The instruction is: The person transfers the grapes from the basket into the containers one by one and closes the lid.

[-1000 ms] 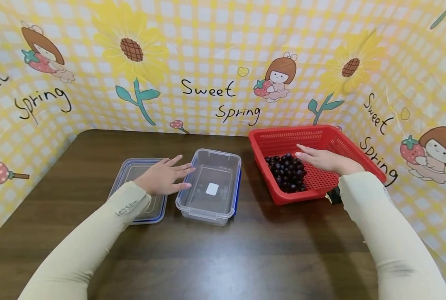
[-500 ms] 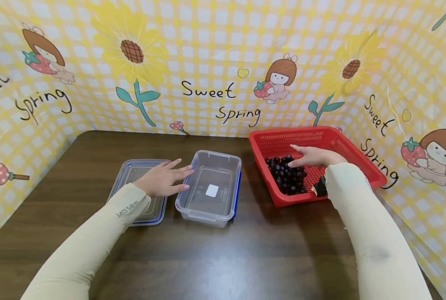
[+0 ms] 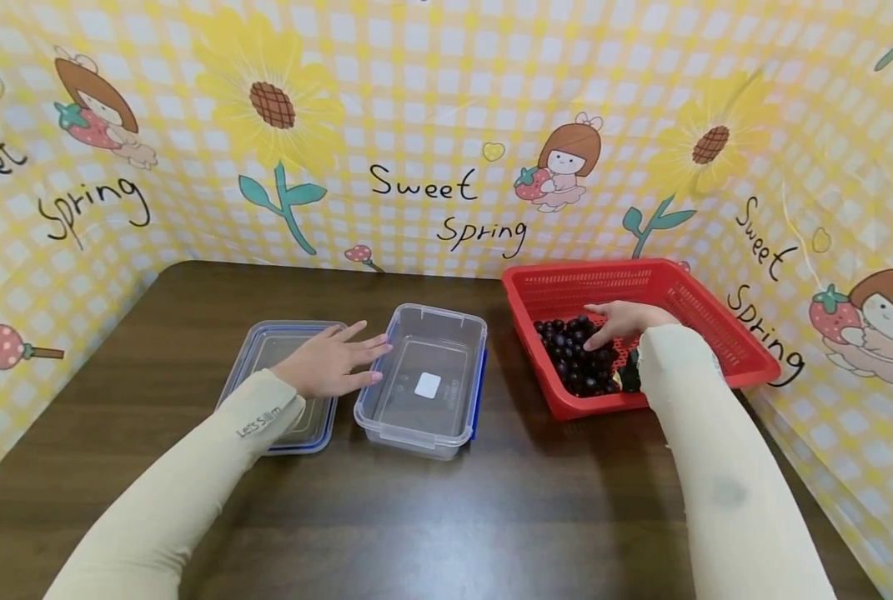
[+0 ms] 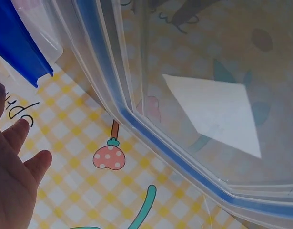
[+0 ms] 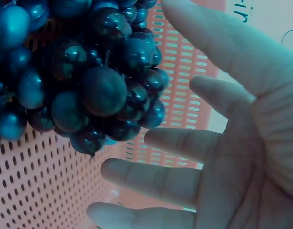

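A bunch of dark purple grapes (image 3: 574,354) lies in the left part of a red perforated basket (image 3: 529,333). My right hand (image 3: 626,322) reaches in over the basket, thumb and fingers spread at the bunch's right side. In the right wrist view the palm faces the grapes (image 5: 106,90), its fingers (image 5: 156,179) extended and nothing in them. My left hand (image 3: 331,361) is spread above the right edge of a clear, blue-sealed lid (image 3: 269,337), fingertips right at the left rim of a clear plastic box (image 3: 452,354). The box holds no food; a white label shows at its bottom.
The basket stands at the back right of a dark wooden table (image 3: 416,517), against a yellow checked cloth backdrop (image 3: 431,100). A blue clip (image 3: 479,392) hangs along the box's right side. The lid lies flat left of the box.
My right hand has moved left and down toward the grapes, and its thumb now sits beside the bunch. The left hand has stayed by the box rim.
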Demonstrator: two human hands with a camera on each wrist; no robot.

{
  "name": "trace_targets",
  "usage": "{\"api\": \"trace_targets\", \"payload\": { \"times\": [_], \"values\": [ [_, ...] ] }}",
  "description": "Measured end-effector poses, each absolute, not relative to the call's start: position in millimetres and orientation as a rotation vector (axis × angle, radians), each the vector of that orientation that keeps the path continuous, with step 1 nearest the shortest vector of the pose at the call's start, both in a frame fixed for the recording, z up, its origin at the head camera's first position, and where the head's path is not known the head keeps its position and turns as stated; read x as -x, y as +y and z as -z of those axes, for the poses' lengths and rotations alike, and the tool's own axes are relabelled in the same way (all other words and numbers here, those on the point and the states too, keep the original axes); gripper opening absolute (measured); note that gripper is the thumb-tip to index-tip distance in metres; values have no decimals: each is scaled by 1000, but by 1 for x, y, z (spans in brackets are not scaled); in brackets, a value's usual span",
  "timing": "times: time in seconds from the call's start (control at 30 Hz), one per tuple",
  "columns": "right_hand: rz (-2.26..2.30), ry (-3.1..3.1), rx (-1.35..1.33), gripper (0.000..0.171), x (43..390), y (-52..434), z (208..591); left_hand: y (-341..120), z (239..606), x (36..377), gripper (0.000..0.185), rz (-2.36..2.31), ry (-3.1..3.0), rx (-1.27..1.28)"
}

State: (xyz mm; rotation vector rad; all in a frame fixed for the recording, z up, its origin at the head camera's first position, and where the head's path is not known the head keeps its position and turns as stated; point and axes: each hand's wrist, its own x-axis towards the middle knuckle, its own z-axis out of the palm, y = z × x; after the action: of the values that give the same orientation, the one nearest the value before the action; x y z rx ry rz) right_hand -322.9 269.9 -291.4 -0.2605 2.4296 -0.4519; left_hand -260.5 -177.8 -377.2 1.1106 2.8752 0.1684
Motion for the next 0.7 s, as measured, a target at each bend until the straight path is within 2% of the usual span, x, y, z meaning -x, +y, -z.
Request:
{"api": "trace_targets", "payload": {
  "times": [0.33, 0.7],
  "values": [
    [441, 2390, 213, 82, 328, 266, 301, -178, 378, 257, 54, -162, 2860, -1122],
    [419, 2389, 278, 84, 339, 262, 312, -178, 373, 256, 55, -175, 2858, -1106]
  ]
}}
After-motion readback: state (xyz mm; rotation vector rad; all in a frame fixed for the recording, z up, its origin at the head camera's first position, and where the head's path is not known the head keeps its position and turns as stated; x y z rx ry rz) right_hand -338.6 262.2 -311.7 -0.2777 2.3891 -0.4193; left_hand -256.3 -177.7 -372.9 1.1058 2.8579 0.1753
